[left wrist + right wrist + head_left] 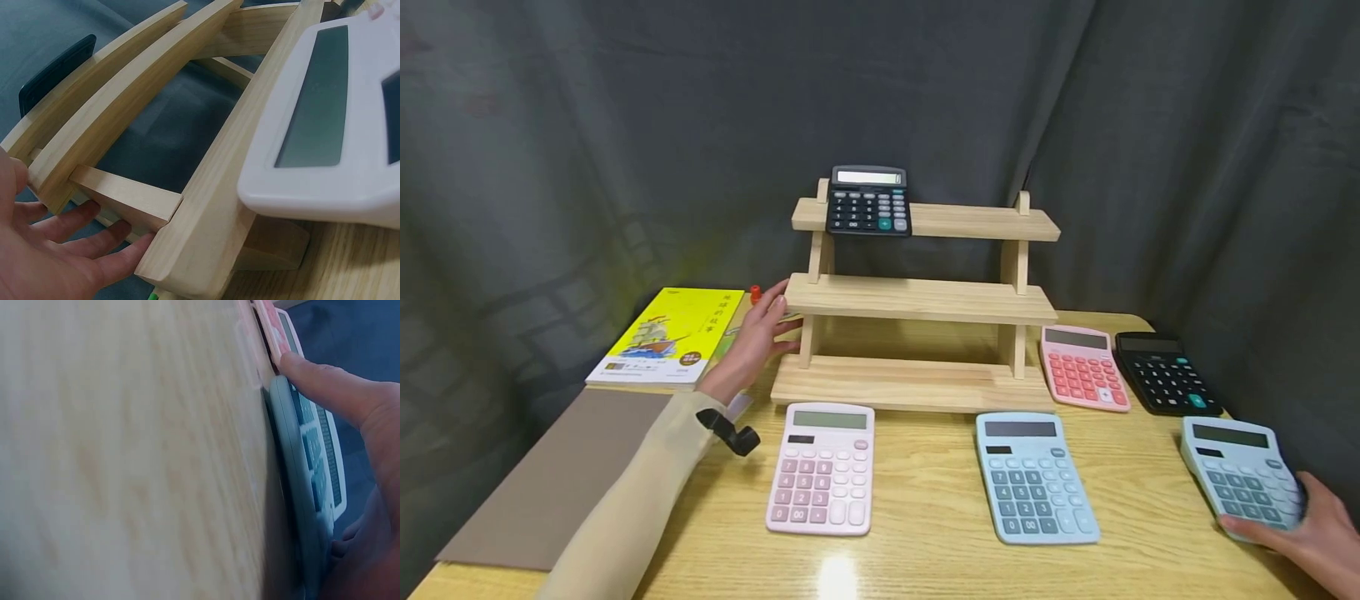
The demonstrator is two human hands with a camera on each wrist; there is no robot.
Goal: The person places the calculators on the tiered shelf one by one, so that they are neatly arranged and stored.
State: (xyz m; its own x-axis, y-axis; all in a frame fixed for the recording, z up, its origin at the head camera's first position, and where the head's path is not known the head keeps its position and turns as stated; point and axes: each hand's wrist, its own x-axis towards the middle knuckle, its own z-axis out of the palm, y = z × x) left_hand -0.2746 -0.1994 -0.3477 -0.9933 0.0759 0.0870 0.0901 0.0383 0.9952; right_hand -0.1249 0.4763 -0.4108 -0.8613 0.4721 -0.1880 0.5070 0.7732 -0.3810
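At the left end of the three-tier wooden shelf [917, 298], my left hand [756, 342] touches the side. In the left wrist view its fingers [103, 240] reach out fairly straight against the side upright, the thumb near the middle board's end. Far to the right, my right hand [1318, 529] grips a light blue calculator [1240, 471] by its lower end, thumb along the near edge. The right wrist view shows this calculator [297, 481] edge-on, close over the table. A black calculator [868, 202] leans on the top tier's left part.
In front of the shelf lie a pale pink calculator [822, 471] and another light blue calculator [1036, 479]. Right of the shelf are a coral pink calculator [1084, 367] and a black calculator [1167, 375]. A yellow book [662, 333] and a brown board [565, 475] occupy the left side.
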